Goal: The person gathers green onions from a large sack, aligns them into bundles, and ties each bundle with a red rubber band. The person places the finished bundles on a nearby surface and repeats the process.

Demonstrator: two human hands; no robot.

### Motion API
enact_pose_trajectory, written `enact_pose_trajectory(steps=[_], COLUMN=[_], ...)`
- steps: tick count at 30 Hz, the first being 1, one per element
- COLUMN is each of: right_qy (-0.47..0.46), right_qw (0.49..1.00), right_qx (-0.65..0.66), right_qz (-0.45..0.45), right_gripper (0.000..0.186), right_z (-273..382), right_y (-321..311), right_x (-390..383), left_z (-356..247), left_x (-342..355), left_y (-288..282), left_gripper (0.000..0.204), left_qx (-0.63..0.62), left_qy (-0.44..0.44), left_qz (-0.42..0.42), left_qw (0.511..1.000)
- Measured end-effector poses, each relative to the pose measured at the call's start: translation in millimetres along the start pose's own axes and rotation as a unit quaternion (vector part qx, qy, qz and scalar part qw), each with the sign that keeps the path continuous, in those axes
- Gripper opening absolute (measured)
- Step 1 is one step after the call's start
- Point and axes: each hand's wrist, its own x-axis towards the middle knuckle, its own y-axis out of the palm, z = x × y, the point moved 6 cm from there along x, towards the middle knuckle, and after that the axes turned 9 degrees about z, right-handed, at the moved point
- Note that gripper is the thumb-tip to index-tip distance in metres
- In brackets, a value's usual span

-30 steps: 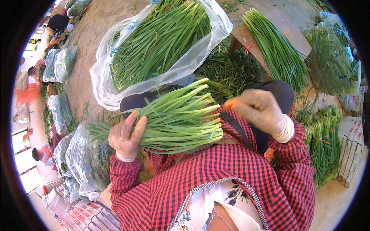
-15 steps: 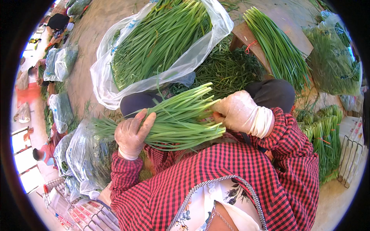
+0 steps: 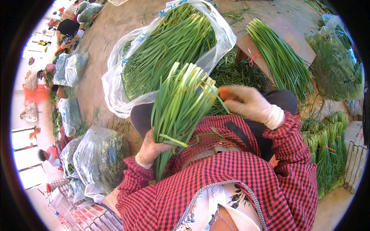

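A thick bunch of garlic chives (image 3: 181, 104) stands tilted over my lap, its pale cut ends up and its leaf tips hanging down. My left hand (image 3: 152, 148), in a thin pale glove, is closed around its lower leafy part. Just right of the pale ends is my right hand (image 3: 248, 104), gloved too. Motion blurs its fingers, but they look apart from the thumb and no bunch is in them. A loose leaf (image 3: 222, 103) sticks out from the bunch near those fingers. One leaf lies bent across the bunch above my left hand.
Ahead lies an open clear plastic bag (image 3: 227, 40) full of chives. A tied bunch (image 3: 279, 57) rests on a low wooden stool (image 3: 296, 30). Loose leaves (image 3: 239, 75) pile below it. Tied bunches (image 3: 327, 150) stand at right; filled bags (image 3: 102, 158) stand at left. Other people sit far left.
The bunch has turned from lying sideways to standing with its pale ends up. My left hand has moved lower and grips it from below. My right hand has come away from the stem ends.
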Motion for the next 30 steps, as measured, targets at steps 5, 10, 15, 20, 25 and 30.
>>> enact_pose_trajectory(steps=[5, 10, 15, 20, 25, 30], right_qy=[0.079, 0.055, 0.000, -0.036, 0.230, -0.037], right_qw=[0.968, 0.970, 0.947, 0.956, 0.868, 0.937], right_qx=[-0.193, -0.215, -0.298, -0.201, -0.407, -0.318], right_qz=[-0.142, -0.093, -0.124, -0.212, -0.168, -0.142], right_gripper=[0.021, 0.043, 0.021, 0.016, 0.053, 0.050], right_z=[25, 52, 41, 11, -7, 43], right_y=[-22, -11, 8, -39, -63, -6], right_x=[1, 8, 25, 5, -21, -14], left_z=[12, 14, 7, 11, 14, 19], left_x=[-1, 5, 7, 0, -1, 10], left_y=[26, 41, 48, 41, 35, 45], left_gripper=[0.054, 0.055, 0.054, 0.051, 0.047, 0.048], left_qx=[-0.116, -0.109, -0.098, -0.076, -0.038, -0.003], left_qy=[-0.064, -0.092, -0.055, -0.043, -0.021, -0.035], left_qz=[0.002, 0.003, 0.028, 0.003, 0.012, 0.017], left_qw=[0.991, 0.990, 0.993, 0.996, 0.999, 0.999])
